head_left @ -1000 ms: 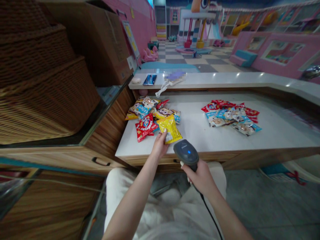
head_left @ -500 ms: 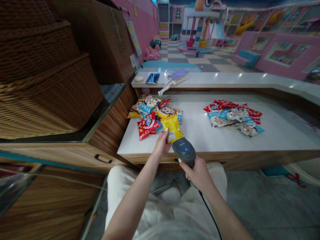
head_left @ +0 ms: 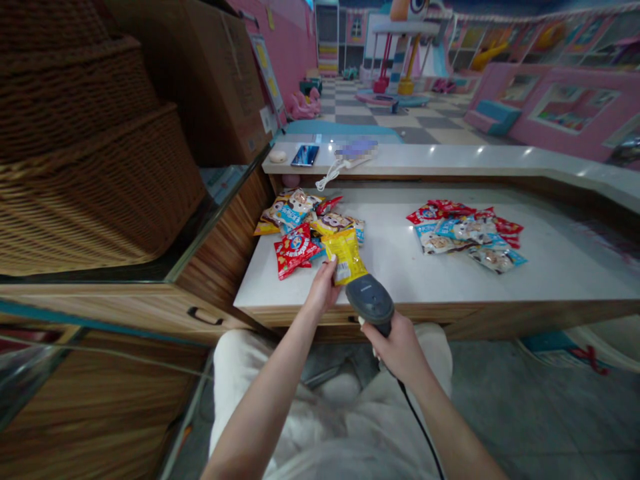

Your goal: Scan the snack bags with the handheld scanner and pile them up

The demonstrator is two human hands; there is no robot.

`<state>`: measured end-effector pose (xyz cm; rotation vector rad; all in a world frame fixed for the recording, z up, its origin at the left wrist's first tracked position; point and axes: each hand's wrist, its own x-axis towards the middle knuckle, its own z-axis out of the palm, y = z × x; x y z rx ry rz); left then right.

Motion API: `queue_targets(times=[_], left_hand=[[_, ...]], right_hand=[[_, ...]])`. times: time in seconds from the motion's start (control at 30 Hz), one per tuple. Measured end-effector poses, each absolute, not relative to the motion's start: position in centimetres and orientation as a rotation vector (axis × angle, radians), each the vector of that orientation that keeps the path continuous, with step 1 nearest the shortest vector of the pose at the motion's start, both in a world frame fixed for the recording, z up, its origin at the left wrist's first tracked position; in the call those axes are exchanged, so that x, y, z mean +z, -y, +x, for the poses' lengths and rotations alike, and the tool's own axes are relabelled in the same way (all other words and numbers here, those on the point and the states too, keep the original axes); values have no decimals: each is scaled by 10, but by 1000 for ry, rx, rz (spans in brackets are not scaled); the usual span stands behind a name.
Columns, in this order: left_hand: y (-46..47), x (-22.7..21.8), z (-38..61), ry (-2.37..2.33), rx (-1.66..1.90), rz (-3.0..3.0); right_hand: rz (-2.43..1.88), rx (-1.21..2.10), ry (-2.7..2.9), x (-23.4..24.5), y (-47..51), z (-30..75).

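Pinched in my left hand (head_left: 324, 287) is a yellow snack bag (head_left: 345, 253), its barcode side facing up, just over the front of the white desk. My right hand (head_left: 397, 343) wraps around the handle of a dark grey barcode scanner (head_left: 370, 298), whose head points at the bag's lower edge. A black cord runs from the scanner down past my right forearm. Behind my left hand lies a pile of snack bags, among them a red bag (head_left: 296, 251) and a blue-and-white bag (head_left: 295, 210). Another pile of red and blue-white bags (head_left: 465, 230) rests farther right.
A raised white ledge (head_left: 430, 157) along the back carries a phone (head_left: 305, 156), a small white case (head_left: 278, 157) and a white cable (head_left: 329, 177). Wicker baskets (head_left: 100, 193) and a cardboard box (head_left: 225, 80) stand at the left. A bin (head_left: 613, 343) is at lower right.
The blue light on top of the scanner has gone out. Both hands, the yellow bag and the scanner have hardly moved.
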<state>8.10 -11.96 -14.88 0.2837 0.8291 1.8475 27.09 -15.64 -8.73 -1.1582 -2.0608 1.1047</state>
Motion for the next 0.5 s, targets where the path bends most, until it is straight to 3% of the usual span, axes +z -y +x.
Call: queue_targets(times=[0.17,0.33,0.4,0.5], left_hand=[[125,-131,80,-966,1905,366],[127,-89,42,-1508,2043,1079],[124,-76,20,-1928,1909,1367],[116,-71,-5,-2421,1441,1635]], right_hand=[[-1175,1147,2020,-86,155,280],[-1200,1156,1979,-84,153,290],[-1201,1161,1976,-85,152,292],[-1206,1167,1970,-88,153,294]])
